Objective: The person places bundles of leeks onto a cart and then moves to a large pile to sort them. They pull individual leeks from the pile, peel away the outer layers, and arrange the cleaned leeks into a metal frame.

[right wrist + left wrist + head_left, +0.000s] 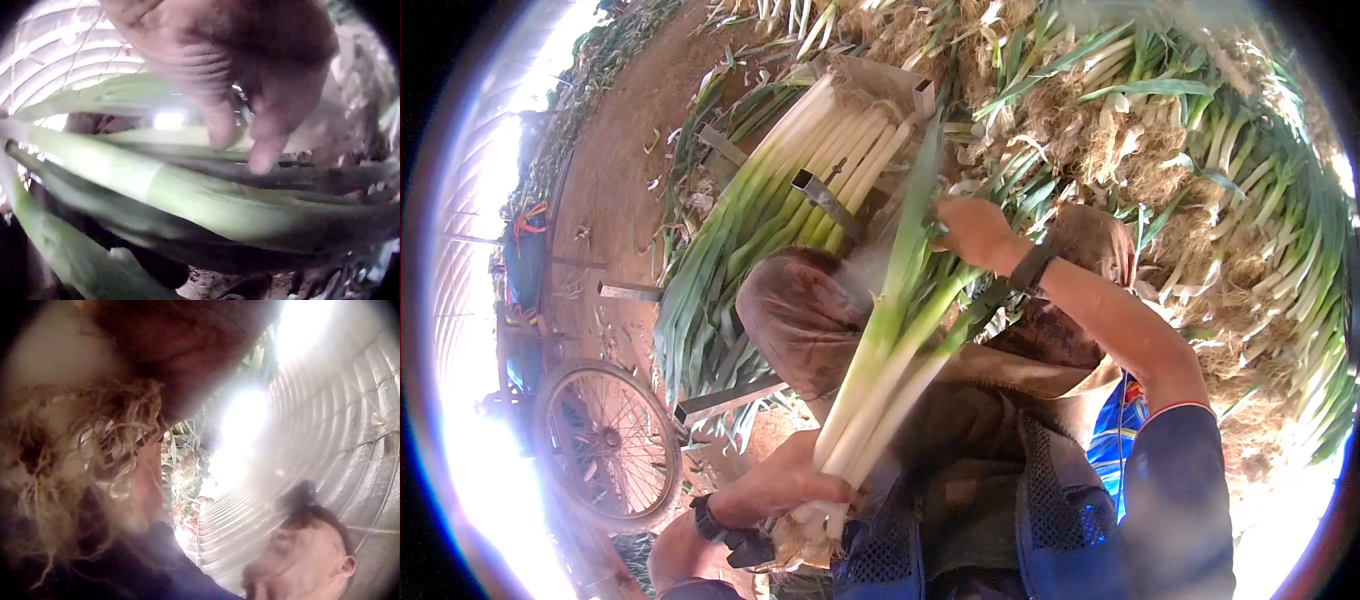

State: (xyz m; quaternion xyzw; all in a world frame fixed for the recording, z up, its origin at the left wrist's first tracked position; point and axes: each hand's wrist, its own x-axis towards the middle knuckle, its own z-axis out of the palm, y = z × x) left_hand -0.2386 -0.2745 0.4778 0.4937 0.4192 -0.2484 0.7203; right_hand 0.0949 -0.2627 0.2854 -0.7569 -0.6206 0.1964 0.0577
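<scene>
My left hand grips several leeks low on their white stems, just above the roots. Those roots hang close in front of the left wrist view. The stems slant up and right across my lap, with green leaves fanning out at the top. My right hand is bent over these leaves; in the right wrist view the thumb and a fingertip point down at the green leaves, a small gap between them. Whether they pinch a leaf cannot be told.
A stack of leeks lies between metal posts in front of my knees. More leeks with tangled roots cover the ground at the right. A spoked wheel is at the left. In the left wrist view a person's head shows.
</scene>
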